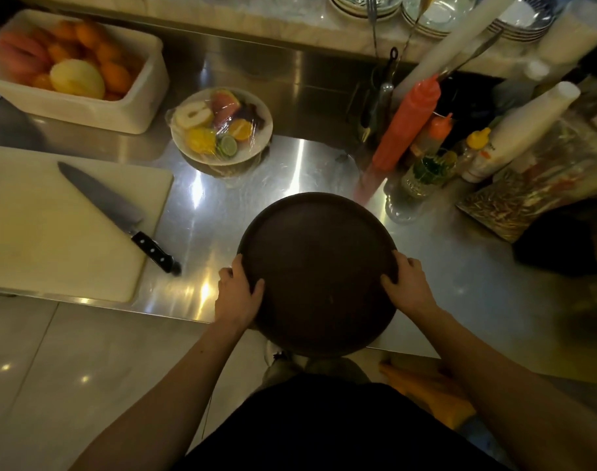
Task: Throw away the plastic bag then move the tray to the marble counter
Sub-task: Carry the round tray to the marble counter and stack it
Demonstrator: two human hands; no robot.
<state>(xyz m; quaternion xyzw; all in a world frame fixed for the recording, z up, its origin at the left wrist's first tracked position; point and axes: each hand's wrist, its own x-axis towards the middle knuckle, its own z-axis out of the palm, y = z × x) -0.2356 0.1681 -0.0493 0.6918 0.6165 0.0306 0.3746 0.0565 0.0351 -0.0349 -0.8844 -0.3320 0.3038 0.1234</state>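
Now left hand (238, 297) and right hand (408, 286) flank the tray (319, 266), gripping.

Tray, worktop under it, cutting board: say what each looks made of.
Tray: dark brown, matte, no glare; probably plastic or fibreglass, possibly wood. Worktop: stainless steel, brushed, with streaky mirror-like reflections. Cutting board: cream, dull, likely plastic. Left hand and right hand grip the tray's rim.

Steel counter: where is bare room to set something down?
Bare steel counter lies between the wrapped fruit plate, white cutting board and round brown tray, which left hand and right hand grip. The right side is crowded with the red squeeze bottle and its neighbours.
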